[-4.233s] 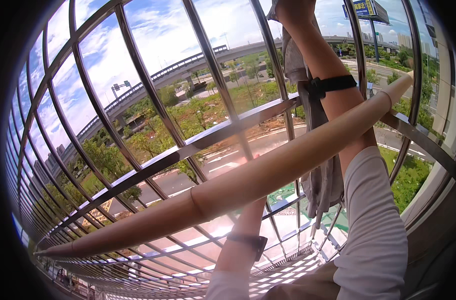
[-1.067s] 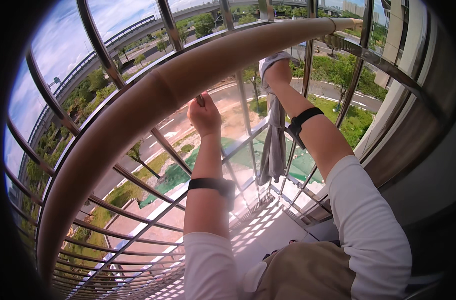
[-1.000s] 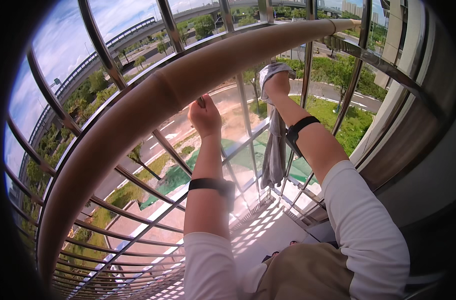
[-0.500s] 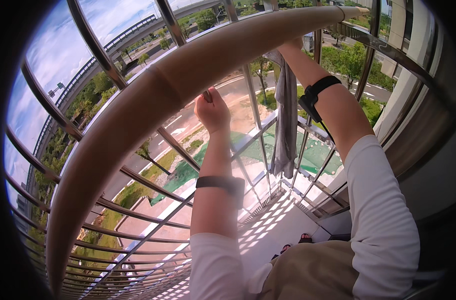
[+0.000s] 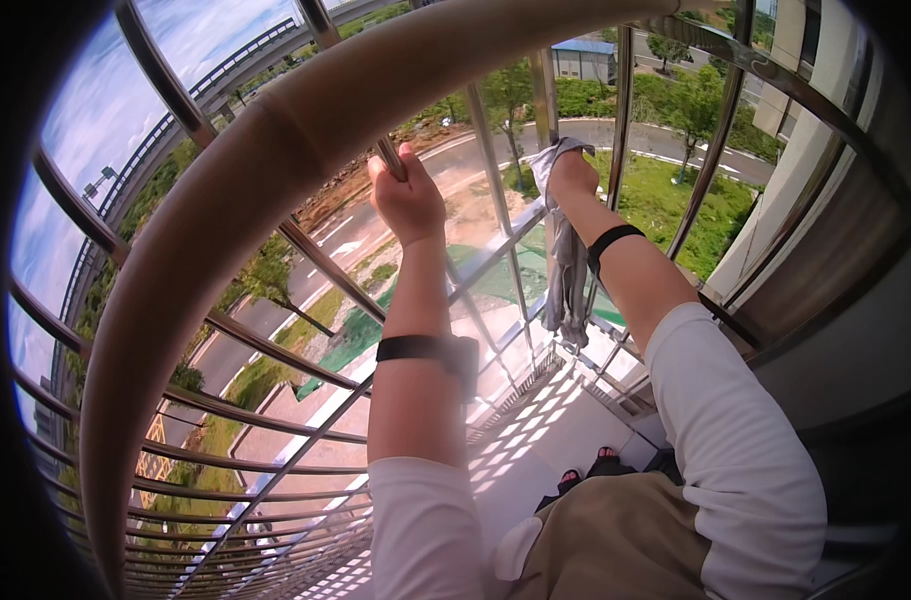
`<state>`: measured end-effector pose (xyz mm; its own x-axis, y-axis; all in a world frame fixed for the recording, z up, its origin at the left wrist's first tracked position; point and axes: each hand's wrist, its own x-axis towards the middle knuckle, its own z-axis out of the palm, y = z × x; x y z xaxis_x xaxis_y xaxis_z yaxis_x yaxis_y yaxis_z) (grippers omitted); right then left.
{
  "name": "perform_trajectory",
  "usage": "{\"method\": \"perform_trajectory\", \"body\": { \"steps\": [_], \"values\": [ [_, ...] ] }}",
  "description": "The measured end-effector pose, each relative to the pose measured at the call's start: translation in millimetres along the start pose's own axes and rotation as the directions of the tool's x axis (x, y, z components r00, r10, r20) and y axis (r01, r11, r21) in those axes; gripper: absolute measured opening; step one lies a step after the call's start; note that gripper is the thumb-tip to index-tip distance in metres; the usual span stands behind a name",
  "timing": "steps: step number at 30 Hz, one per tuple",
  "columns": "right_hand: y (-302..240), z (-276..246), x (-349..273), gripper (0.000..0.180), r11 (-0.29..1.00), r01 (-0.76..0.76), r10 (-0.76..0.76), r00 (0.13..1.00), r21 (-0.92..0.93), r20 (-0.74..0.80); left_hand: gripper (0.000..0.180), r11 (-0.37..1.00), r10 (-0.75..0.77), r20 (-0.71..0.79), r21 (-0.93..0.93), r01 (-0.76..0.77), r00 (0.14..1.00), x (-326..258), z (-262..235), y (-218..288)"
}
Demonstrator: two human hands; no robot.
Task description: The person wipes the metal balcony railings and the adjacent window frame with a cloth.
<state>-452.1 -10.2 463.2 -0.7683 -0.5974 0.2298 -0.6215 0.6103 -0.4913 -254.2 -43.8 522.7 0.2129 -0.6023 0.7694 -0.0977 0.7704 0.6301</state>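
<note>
My left hand [image 5: 410, 200] is closed around an upright metal bar [image 5: 388, 156] of the railing, just below the thick brown handrail [image 5: 306, 125]. Farther right, my right hand [image 5: 573, 178] is wrapped in a grey cloth [image 5: 568, 275] and closed on it, against another upright bar [image 5: 547, 90]. The cloth's loose end hangs down along the bar toward the lower rail. My fingers on the right are partly hidden by the cloth, so how far they reach around the bar cannot be made out.
The curved railing wraps around the left and front, with a lower cross rail [image 5: 496, 262]. A wall with a window frame [image 5: 766, 250] stands to the right. Below are the tiled floor [image 5: 536, 450] and my feet [image 5: 606, 455]. Beyond the bars lie a road and trees [image 5: 691, 110].
My right hand has come down from under the handrail along the bar, bringing the cloth with it. The left hand stays on its bar. The view has shifted slightly.
</note>
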Motion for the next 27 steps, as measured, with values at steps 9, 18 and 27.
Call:
{"method": "perform_trajectory", "body": {
  "steps": [9,18,27],
  "values": [
    [22,38,-16,0.024,0.991,0.018,-0.008,0.997,-0.133,0.079,0.023,0.999,-0.014,-0.004,0.043,0.014,1.000,2,-3,0],
    [94,55,-107,0.022,0.933,0.342,-0.336,0.940,0.116,-0.067,0.026,0.999,-0.013,0.008,0.048,0.013,1.000,2,-1,0],
    [148,29,-188,0.025,-0.065,-0.277,-0.188,0.947,0.959,0.260,0.023,0.998,0.002,0.009,0.062,-0.002,1.000,2,-5,2]
  ]
}}
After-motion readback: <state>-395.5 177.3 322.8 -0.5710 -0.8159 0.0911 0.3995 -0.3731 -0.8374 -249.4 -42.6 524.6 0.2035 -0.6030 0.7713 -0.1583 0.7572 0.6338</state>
